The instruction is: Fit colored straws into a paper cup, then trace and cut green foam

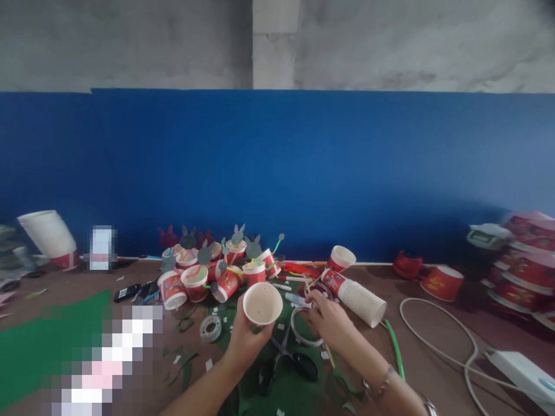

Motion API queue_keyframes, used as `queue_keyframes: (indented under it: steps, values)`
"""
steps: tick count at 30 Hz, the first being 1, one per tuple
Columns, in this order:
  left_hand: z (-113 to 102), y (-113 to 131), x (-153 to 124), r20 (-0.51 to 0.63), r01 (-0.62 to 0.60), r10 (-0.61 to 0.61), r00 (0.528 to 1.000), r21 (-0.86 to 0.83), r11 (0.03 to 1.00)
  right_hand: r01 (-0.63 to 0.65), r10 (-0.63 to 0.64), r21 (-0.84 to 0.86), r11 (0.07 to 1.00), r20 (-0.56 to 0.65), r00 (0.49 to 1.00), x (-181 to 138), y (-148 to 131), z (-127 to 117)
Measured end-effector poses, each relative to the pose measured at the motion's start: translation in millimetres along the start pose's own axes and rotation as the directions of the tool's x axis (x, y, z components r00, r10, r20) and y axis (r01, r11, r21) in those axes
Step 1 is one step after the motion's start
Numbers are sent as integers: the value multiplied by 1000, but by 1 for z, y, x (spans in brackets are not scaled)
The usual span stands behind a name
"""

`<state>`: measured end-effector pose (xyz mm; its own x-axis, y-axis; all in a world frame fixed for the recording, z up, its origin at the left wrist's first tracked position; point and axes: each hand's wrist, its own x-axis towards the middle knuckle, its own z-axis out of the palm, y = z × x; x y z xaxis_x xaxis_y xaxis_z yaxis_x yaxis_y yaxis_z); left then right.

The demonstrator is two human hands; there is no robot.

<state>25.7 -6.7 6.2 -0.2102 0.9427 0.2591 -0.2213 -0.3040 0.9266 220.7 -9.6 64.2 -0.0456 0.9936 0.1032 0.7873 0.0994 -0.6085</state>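
My left hand (243,341) is closed round a white paper cup (262,303), held up with its open mouth facing me. My right hand (328,319) reaches down onto the table beside it, fingers curled at a small glue tube (297,299) and a ring of tape (300,329); whether it grips either I cannot make out. Just behind both hands lies a heap of decorated red-and-white cups (208,271) with grey paper ears and coloured straws. A stack of white cups (362,300) lies on its side right of my right hand.
Black scissors (288,367) and green paper scraps lie on green felt (52,335) below my hands. A tape roll (210,327) sits left. A white cable (437,341) and power strip (520,372) lie right, with red bowls (441,282) and stacked packages (524,271). A blue wall stands behind.
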Motion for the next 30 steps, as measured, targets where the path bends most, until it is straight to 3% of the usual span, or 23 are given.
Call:
queue_keyframes:
  steps: [2,4,6,8,11,13,15,21,25,30]
  values:
    - [-1,2,0,49,-39,38,998,8,999,-77,86,369,926,-9,996,-1,-6,-16]
    - [0,6,-1,94,-86,83,992,22,996,-57,22,704,708,59,998,-5,-15,-34]
    - [1,11,-2,101,-83,81,992,15,996,28,-103,861,508,29,994,-13,-23,-49]
    - [4,15,-4,76,-47,48,996,-12,999,84,-148,886,457,-17,989,-20,-29,-58]
    - [7,18,-5,67,-29,29,997,-13,1000,247,-118,798,549,-219,969,-30,-34,-57]
    - [8,18,-4,83,-32,32,996,0,999,350,-116,661,664,-371,921,-35,-35,-51]
    - [7,17,-4,114,-37,37,993,1,999,393,-148,538,746,-442,885,-38,-36,-43]
    - [4,10,-6,246,-91,77,966,47,995,357,-307,344,868,-194,932,-37,-41,-18]
    - [3,8,-7,295,-124,98,950,69,990,414,-389,204,887,-151,909,-36,-41,-9]
    - [2,8,-7,300,-143,118,947,61,988,425,-406,169,889,-134,904,-36,-41,-7]
